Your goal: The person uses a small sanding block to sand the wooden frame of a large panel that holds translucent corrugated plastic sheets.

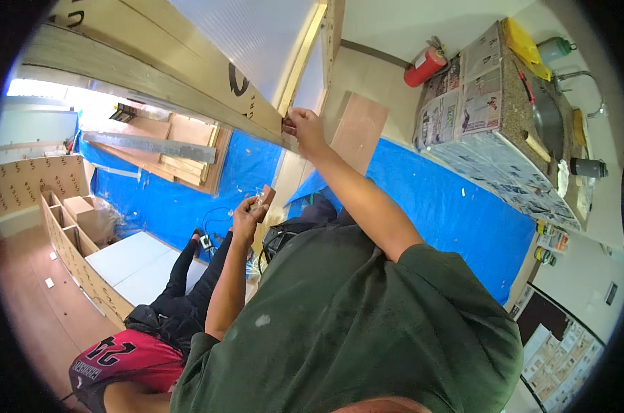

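1. Right hand (303, 127) is raised to the lower end of a long wooden board (153, 72); fingers pinched narrow on a small dark piece (286, 125) at the board's edge (what the piece is, cannot tell).
2. Board's long axis runs from upper left down to the right hand, so nearly all of it lies left of the grip.
3. Left hand (246, 217) sits lower, well apart from the board, closed around a small brown block (265, 199). Right hand is nearer the board.
4. Pale wooden strip (301, 58) rises from just beside the grip.
5. Below: blue tarp (449, 206), another person in a red shirt (126, 358), crouched lower left.
6. Right side: paper-covered counter (484, 131), red extinguisher (425, 65) on the floor.
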`<state>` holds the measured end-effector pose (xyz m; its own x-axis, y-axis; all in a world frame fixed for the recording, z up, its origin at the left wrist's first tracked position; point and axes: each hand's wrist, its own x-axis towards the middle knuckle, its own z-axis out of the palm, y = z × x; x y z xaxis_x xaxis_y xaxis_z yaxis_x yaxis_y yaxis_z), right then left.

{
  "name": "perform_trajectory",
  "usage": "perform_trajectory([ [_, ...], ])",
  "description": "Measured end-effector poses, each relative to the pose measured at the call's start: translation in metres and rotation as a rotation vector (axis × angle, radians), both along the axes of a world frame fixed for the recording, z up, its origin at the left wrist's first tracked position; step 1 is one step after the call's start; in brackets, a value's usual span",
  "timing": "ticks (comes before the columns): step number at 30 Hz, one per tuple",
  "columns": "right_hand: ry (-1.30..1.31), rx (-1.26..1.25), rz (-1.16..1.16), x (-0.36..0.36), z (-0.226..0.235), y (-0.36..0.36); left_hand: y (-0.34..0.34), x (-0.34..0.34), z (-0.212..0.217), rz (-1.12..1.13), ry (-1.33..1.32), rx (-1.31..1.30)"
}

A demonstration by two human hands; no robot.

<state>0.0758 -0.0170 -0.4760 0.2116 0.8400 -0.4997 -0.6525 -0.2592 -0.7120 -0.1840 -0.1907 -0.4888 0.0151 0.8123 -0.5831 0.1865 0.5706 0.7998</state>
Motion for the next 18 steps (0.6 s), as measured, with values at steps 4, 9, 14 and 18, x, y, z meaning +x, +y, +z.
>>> perform_trajectory([
  [4,-0.134,0.031,0.061,0.002,-0.006,0.015,0.001,-0.008,0.001,-0.001,0.023,0.021],
  [9,-0.230,0.012,0.127,0.008,0.000,0.021,-0.010,-0.015,-0.010,0.040,0.003,0.008],
  [14,-0.234,0.006,0.041,0.003,-0.001,0.019,-0.014,-0.011,-0.013,0.035,0.046,0.017],
  [18,-0.452,-0.061,0.044,0.004,-0.010,0.042,-0.014,-0.011,-0.014,0.023,0.098,0.001],
])
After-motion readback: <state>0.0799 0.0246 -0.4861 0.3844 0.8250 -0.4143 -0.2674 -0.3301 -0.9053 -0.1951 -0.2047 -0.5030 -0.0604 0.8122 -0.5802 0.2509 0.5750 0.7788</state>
